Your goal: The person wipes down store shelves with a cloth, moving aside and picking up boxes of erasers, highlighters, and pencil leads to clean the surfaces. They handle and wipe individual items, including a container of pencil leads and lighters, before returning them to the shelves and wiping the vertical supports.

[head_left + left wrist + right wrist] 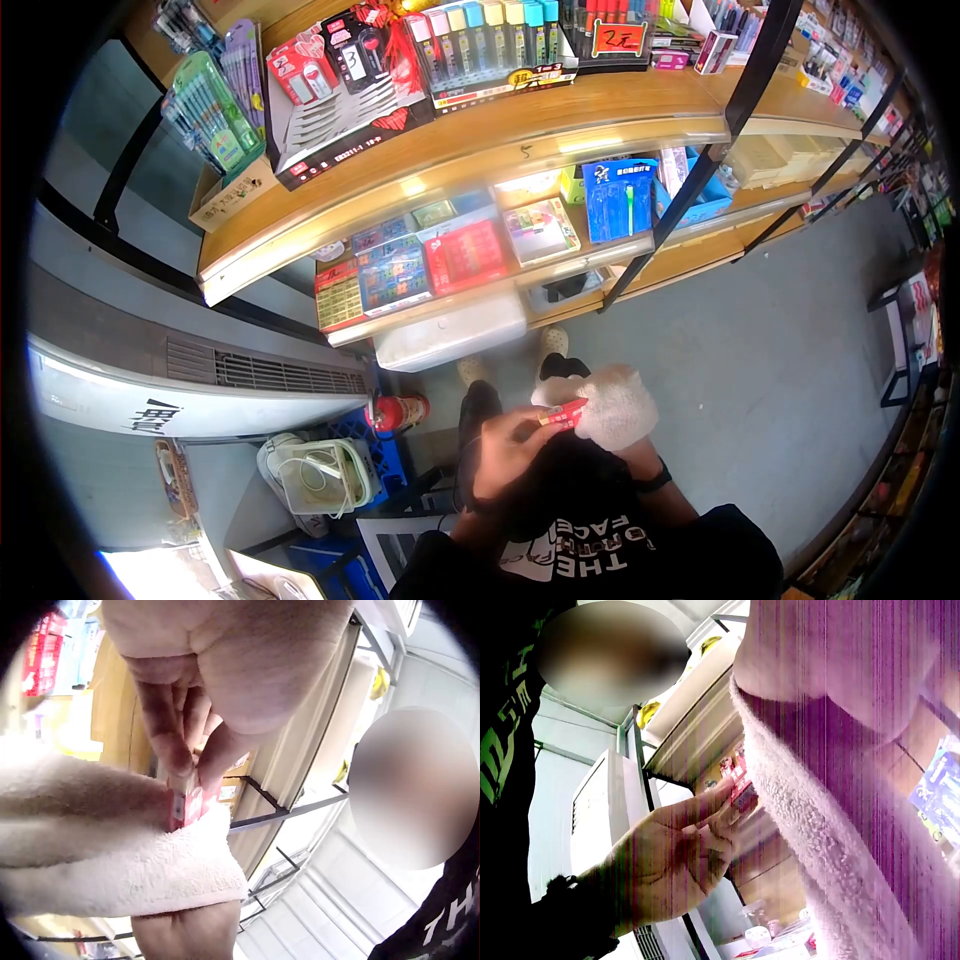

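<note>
In the head view my left hand [505, 455] pinches a small red box [563, 414] between thumb and fingers, in front of my body. A white terry towel [622, 408] covers most of my right hand [817, 656], whose fingers are hidden under it. In the left wrist view the far end of the red box [187, 806] sits against a fold of the towel [180, 874]. The right wrist view shows the left fingertips [724, 791] at the box, right beside the towel's edge.
Ahead stands a wooden shelf [600, 110] with boxed stationery and pens. A white foam box [455, 335] lies under it. On the left are an air conditioner [200, 375], a red fire extinguisher [398, 412] and a plastic basket [325, 478]. Grey floor [740, 340] extends to the right.
</note>
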`<state>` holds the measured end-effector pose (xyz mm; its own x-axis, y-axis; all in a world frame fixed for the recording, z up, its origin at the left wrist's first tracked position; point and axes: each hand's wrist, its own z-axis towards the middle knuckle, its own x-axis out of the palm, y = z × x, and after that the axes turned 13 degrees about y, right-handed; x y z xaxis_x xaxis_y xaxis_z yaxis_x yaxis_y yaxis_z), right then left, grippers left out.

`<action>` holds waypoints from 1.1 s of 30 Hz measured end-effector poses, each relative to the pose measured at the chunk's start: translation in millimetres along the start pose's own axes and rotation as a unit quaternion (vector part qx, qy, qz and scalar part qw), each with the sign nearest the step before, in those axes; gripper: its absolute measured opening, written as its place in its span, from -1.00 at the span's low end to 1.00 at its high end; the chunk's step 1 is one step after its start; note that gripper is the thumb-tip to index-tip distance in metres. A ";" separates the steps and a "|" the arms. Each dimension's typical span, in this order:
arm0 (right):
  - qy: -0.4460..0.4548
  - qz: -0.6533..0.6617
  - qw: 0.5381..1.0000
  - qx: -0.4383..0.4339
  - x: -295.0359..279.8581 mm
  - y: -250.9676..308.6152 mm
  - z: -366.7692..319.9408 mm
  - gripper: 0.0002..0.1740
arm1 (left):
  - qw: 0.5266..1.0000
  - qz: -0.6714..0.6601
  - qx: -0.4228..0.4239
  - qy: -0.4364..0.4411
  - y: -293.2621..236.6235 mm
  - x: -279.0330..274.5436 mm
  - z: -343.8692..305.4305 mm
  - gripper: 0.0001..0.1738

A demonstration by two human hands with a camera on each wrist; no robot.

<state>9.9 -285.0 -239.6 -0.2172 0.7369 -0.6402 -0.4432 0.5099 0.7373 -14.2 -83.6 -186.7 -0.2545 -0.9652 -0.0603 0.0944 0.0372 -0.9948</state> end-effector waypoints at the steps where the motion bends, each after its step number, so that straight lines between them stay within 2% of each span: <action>1: 0.006 -0.006 1.000 -0.005 -1.5 3.9 3.1 -0.58 | 1.000 0.000 0.001 -0.001 -0.1 0.1 0.1 -0.78; 5: 0.056 0.014 0.998 -0.024 -14.9 21.7 14.8 -0.57 | 1.000 -0.014 -0.012 0.010 -2.6 -1.3 -0.4 -0.78; 8: 0.061 0.072 0.995 -0.019 -17.2 19.2 14.9 -0.56 | 0.997 -0.059 -0.034 0.032 2.3 -4.2 -4.0 -0.78; 11: 0.038 0.236 0.970 0.050 -15.9 13.1 6.5 -0.55 | 0.994 -0.071 -0.045 0.064 -1.3 -10.2 -6.0 -0.78; 13: 0.010 0.187 0.982 -0.013 -20.4 16.8 8.9 -0.54 | 0.994 -0.059 -0.053 0.081 -5.9 -14.9 -7.5 -0.78; 14: -0.022 0.126 0.988 -0.088 -25.6 23.9 15.0 -0.54 | 0.993 -0.052 -0.059 0.086 -7.4 -17.0 -8.5 -0.77; 16: 0.017 0.147 0.988 -0.037 -19.7 18.2 9.5 -0.53 | 0.993 -0.045 -0.057 0.089 -9.7 -20.7 -7.9 -0.77; 18: 0.041 0.097 0.994 -0.031 -17.1 13.5 10.7 -0.55 | 0.995 -0.047 -0.039 0.085 -11.9 -24.4 -5.2 -0.77; 21: 0.055 -0.063 0.993 -0.077 -35.8 33.7 35.5 -0.61 | 0.992 -0.042 -0.104 0.055 -11.5 -29.4 -0.5 -0.79; 24: 0.066 -0.119 0.987 -0.086 -53.8 44.8 58.7 -0.65 | 0.985 -0.131 -0.114 -0.005 13.7 -43.3 16.5 -0.83; 25: 0.067 -0.132 0.985 -0.085 -60.8 46.2 66.1 -0.67 | 0.988 -0.114 -0.108 -0.013 17.3 -53.5 30.1 -0.85; 26: 0.066 -0.142 0.984 -0.083 -67.3 46.8 73.1 -0.68 | 0.994 -0.021 -0.103 -0.007 29.2 -66.7 45.5 -0.87; 27: 0.064 -0.146 0.984 -0.078 -74.5 47.5 79.3 -0.70 | 0.995 0.013 -0.095 -0.004 49.5 -82.2 59.7 -0.87; 28: 0.063 -0.153 0.983 -0.073 -83.3 47.1 85.6 -0.71 | 0.994 0.051 -0.100 -0.017 56.5 -93.0 82.6 -0.82; 29: 0.060 -0.161 0.983 -0.070 -92.7 45.5 90.3 -0.73 | 0.995 0.007 -0.085 -0.048 85.0 -106.7 102.5 -0.77; 31: 0.056 -0.167 0.983 -0.061 -108.1 37.0 96.6 -0.75 | 0.992 0.054 -0.102 -0.055 103.9 -127.8 147.0 -0.78; 33: 0.046 -0.138 0.988 -0.056 -114.7 13.0 90.6 -0.70 | 0.988 0.075 -0.121 -0.060 129.2 -148.7 185.3 -0.62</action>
<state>107.9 -322.7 -137.1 -0.1502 0.5307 -0.8342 -0.5894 0.6294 0.5065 214.2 16.8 -291.1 -0.1379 -0.9672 -0.2134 -0.1149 0.2296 -0.9665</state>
